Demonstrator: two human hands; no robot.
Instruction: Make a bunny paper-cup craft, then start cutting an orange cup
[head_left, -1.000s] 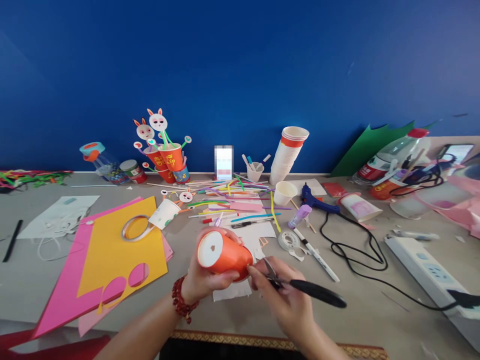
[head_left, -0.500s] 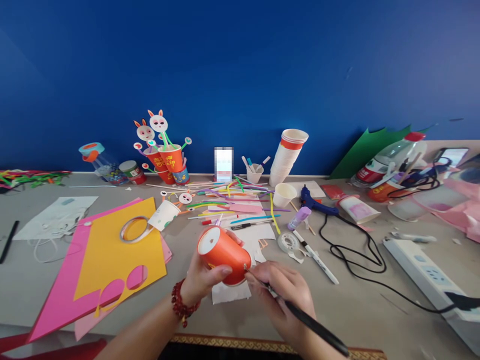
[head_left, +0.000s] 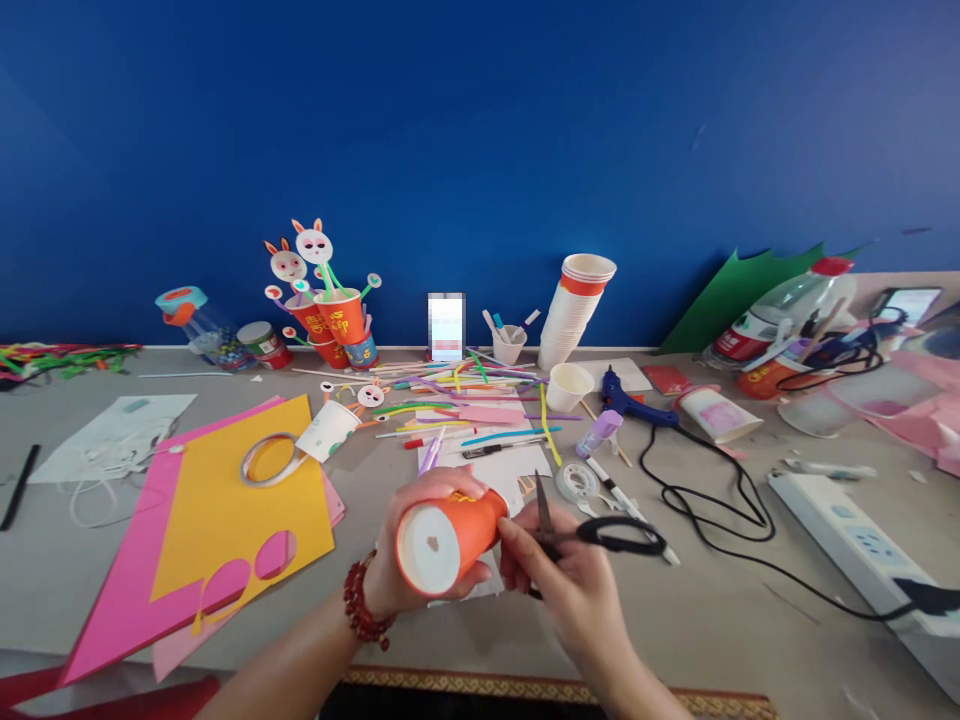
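Note:
My left hand (head_left: 401, 540), with a red bead bracelet at the wrist, is wrapped round an orange paper cup (head_left: 480, 530). The cup lies tilted, its white base turned toward me and showing a small dark mark. At the cup's rim end, my right hand (head_left: 559, 560) pinches close against the edge while holding black-handled scissors (head_left: 615, 535). The scissors' blades stand apart and point away from me, beside the cup. What the right fingertips touch at the rim is partly hidden. White paper (head_left: 510, 462) lies beneath and behind the cup.
Yellow card (head_left: 247, 520) and a tape roll (head_left: 268, 460) lie left. Coloured pipe cleaners (head_left: 427, 408) cover the middle. A glue gun (head_left: 630, 405) with its cord, a marker (head_left: 637, 515) and a power strip (head_left: 862, 545) are right. Stacked cups (head_left: 574, 310) stand behind.
The cup has been turned so its base faces me more. My right hand has shifted its hold, and the scissors have swung from pointing at the cup to pointing away, blades parted.

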